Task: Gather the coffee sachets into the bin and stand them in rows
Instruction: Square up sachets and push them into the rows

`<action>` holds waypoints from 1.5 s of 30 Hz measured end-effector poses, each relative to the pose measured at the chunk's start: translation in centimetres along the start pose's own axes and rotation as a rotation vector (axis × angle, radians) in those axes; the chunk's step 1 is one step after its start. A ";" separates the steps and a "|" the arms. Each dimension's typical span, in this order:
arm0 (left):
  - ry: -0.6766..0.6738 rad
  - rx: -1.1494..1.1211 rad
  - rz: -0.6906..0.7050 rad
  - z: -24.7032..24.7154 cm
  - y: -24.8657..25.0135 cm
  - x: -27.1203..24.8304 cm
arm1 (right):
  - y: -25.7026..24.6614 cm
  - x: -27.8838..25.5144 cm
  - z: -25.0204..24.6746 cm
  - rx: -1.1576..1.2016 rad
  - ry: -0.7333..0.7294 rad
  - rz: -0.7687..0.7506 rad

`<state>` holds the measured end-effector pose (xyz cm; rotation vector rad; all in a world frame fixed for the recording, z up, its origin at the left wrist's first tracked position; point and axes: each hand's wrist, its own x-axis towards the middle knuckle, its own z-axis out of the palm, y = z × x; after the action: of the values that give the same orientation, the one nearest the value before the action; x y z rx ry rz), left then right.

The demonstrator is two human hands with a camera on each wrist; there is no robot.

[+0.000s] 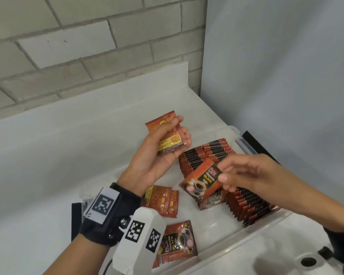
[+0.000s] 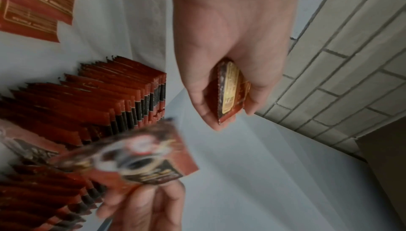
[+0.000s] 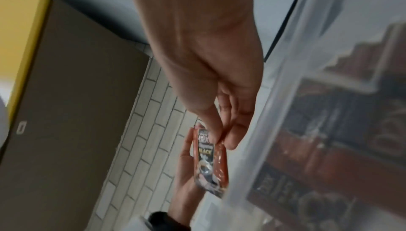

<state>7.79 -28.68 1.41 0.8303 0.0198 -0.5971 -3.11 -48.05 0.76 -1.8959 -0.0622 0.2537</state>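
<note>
Left hand: left hand (image 1: 157,153) raised palm-up over the far left part of the bin, fingers and thumb curled round a small stack of sachets (image 1: 168,135), their orange backs and yellow panels showing
Right hand: right hand (image 1: 244,173) reaches in from the right above the rows, thumb and fingertips pinching one single sachet (image 1: 202,182) by its edge, printed front up, tilted, blurred in the wrist views
Bin: clear plastic bin (image 1: 252,233) on a white counter (image 1: 38,175), black strip at its far right corner
Loose sachets: two overlapping sachets (image 1: 163,201) lie back-up on the bin floor below the left wrist; one front-up sachet (image 1: 178,243) lies nearer the front wall
Rows: standing sachets (image 1: 205,155) packed on edge in rows along the bin's right side, one leaning sachet (image 1: 213,201) against the near row
Background: pale brick wall (image 1: 68,46) behind the counter
</note>
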 end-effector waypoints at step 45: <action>-0.254 0.361 -0.074 -0.2 -0.9 -0.4 | -2.2 3.0 1.0 0.124 0.266 -0.191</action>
<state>7.03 -28.83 0.80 1.0999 -0.2974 -0.7857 -0.19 -45.87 2.05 -1.7713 -0.0466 -0.1221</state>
